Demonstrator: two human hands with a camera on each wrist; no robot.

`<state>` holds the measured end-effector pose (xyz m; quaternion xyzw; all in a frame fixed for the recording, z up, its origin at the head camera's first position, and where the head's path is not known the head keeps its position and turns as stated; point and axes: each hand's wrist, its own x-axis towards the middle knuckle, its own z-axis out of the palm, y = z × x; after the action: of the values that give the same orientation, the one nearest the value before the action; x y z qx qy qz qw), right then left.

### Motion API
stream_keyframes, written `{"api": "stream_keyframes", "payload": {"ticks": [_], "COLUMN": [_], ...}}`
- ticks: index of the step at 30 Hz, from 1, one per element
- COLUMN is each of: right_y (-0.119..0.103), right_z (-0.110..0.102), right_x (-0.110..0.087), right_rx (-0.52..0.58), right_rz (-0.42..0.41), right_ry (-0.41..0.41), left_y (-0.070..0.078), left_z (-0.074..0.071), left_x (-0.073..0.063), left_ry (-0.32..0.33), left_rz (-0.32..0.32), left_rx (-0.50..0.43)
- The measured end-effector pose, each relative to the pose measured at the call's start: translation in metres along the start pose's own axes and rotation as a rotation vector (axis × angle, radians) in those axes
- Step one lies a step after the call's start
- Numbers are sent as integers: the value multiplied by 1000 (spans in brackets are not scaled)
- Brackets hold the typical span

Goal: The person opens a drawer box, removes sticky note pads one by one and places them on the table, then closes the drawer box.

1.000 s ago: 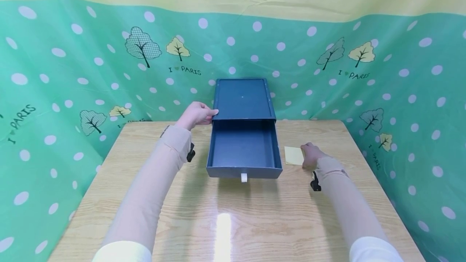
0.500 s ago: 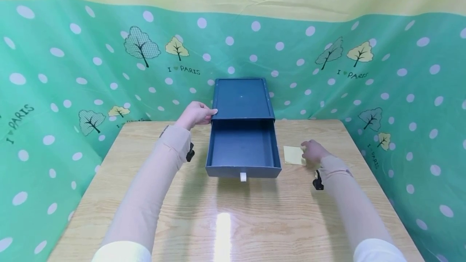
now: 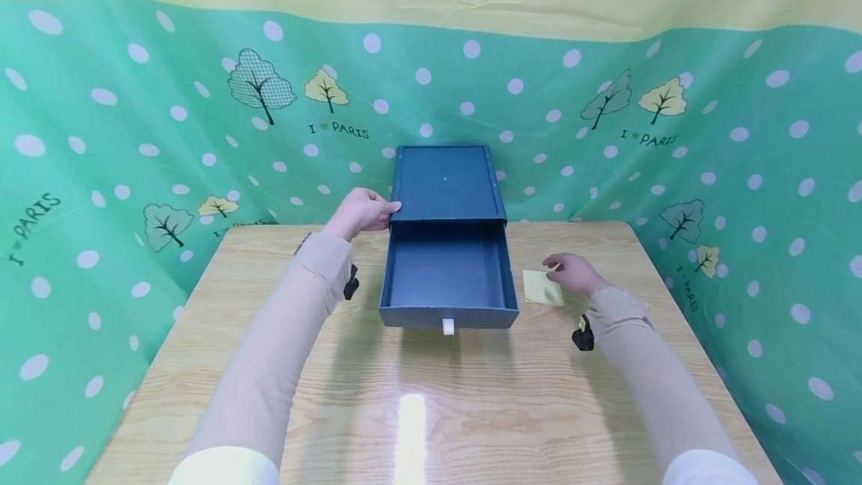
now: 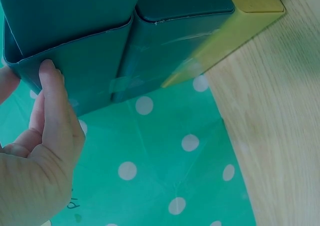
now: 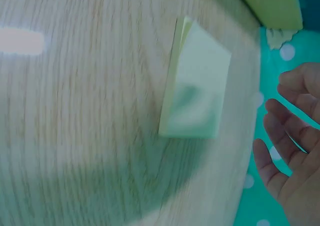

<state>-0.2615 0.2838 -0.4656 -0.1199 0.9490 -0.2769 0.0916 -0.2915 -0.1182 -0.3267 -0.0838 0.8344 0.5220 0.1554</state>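
A dark blue drawer unit [image 3: 447, 182] stands at the back of the table with its top drawer [image 3: 417, 317] pulled out. A white pull tab [image 3: 448, 327] hangs from the drawer's front. My left hand [image 3: 364, 213] grips the unit's upper left front corner; in the left wrist view the fingers [image 4: 52, 93] lie along its side wall. My right hand [image 3: 574, 274] hovers over a pale yellow pad of sticky notes [image 3: 541, 289], fingers loosely bent and holding nothing. One top corner of the pad [image 5: 197, 95] lifts slightly in the right wrist view.
Below the top drawer, the left wrist view shows another blue section [image 4: 180, 48] and a yellow one [image 4: 255, 15]. The wooden table [image 3: 323, 395] ends behind at a green dotted cloth [image 3: 269, 163], which also hangs on both sides.
My right hand has moved from the pad's right edge up and left, over the pad. My left hand stays on the unit's corner, and the drawer remains pulled out.
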Motion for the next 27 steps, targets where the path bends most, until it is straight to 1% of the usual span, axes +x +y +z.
{"api": "stream_keyframes", "payload": {"ticks": [4,11,15,22,27], "right_y": [-9,-13,-19,-35,-49], "right_z": [2,2,0,-6,-12], "right_x": [-1,0,-1,1,-1], "right_rx": [46,64,90,113,113], "right_rz": [-18,-36,-48,-133,-154], "right_ry": [18,41,55,99,110], "left_y": [1,0,0,0,-1], "left_z": [1,1,1,1,1], "left_x": [-1,-2,-2,-2,-1], "left_ry": [8,13,18,26,26], "left_rz": [4,4,5,5,7], "left_rx": [-5,8,20,23,15]}}
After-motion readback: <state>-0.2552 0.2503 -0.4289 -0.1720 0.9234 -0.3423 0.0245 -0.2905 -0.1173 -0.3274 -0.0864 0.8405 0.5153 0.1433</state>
